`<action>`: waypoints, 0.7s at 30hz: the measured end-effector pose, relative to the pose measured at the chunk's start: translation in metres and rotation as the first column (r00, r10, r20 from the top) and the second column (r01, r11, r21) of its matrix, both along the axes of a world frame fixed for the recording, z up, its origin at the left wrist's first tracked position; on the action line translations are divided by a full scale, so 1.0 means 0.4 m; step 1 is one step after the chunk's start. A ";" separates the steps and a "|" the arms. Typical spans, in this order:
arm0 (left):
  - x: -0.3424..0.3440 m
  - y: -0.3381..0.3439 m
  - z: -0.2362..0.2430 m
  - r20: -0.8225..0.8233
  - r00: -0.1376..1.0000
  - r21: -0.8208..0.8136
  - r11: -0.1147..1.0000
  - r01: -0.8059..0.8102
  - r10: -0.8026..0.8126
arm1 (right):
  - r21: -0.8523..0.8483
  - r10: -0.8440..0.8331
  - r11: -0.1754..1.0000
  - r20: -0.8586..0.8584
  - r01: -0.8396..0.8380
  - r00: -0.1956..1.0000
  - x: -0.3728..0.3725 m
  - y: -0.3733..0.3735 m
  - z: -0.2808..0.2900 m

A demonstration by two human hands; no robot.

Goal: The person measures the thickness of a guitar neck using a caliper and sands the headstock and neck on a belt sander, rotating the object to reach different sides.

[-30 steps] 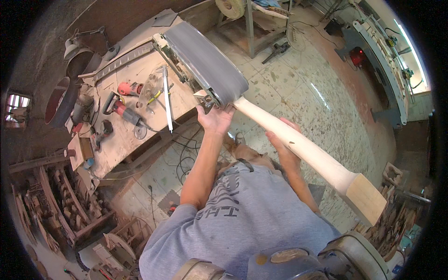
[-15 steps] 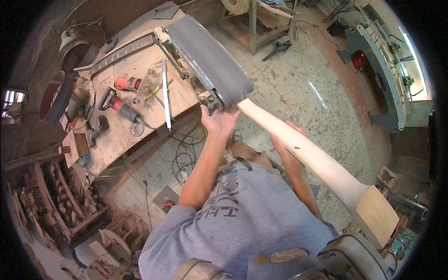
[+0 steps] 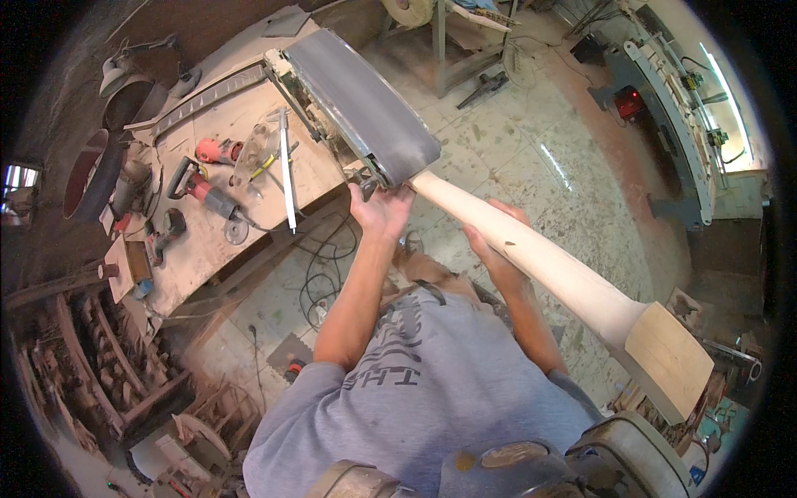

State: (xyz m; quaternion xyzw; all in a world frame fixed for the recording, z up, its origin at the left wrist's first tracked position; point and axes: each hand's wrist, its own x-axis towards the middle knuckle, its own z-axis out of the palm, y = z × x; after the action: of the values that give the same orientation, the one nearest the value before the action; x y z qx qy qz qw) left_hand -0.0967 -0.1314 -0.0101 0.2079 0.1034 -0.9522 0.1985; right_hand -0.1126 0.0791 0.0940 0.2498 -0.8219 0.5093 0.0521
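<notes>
A long, pale wooden piece (image 3: 540,257) runs from the belt sander down to the lower right. It is rounded and slim at one end, widening to a squared block with a flat face. Its narrow tip lies under the rounded near end of the grey sanding belt (image 3: 357,100), where the contact is hidden. My left hand (image 3: 383,214) is palm up around that tip, thumb out to the left, with the fingers partly hidden under the sander. Around the middle of the shaft, my right hand (image 3: 501,253) grips from below, fingers on the far side and thumb on the near.
On the workbench (image 3: 311,170) left of the sander lie a caliper-like metal tool (image 3: 286,170), a red-and-black power tool (image 3: 203,192) and a red drill-like tool (image 3: 220,151). Black cables (image 3: 320,278) trail over the floor. Wooden offcuts (image 3: 108,357) fill a rack at lower left.
The whole view has shifted slightly, so the sander and bench sit a little further left. Both hands keep their hold, and the wooden piece stays at the belt's end at nearly the same angle.
</notes>
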 end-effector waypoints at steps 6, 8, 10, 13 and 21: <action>0.043 0.039 0.022 -0.082 0.993 -0.004 0.997 0.080 -0.080 | 0.058 -0.006 0.998 -0.029 0.007 1.000 0.037 0.067 0.065; 0.028 0.024 0.031 -0.064 0.995 -0.008 0.997 0.075 -0.076 | 0.043 -0.022 0.999 0.094 0.017 0.995 0.038 0.058 0.065; 0.016 0.003 0.021 -0.013 0.996 -0.064 0.994 0.084 -0.085 | 0.003 -0.002 1.000 0.056 0.001 0.998 0.031 0.040 0.037; 0.000 -0.018 0.004 0.014 0.998 -0.054 0.996 0.070 -0.069 | 0.009 0.007 1.000 0.008 -0.007 1.000 0.020 0.009 0.008; 0.012 -0.022 -0.018 0.021 0.998 -0.054 0.997 0.062 -0.061 | 0.071 0.016 0.997 0.012 -0.017 1.000 0.014 0.002 0.013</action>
State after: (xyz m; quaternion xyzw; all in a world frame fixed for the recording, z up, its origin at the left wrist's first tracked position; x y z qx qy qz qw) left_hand -0.0919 -0.1403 -0.0171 0.2148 0.0690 -0.9582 0.1758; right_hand -0.1070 0.0801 0.0994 0.2552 -0.8378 0.4815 0.0341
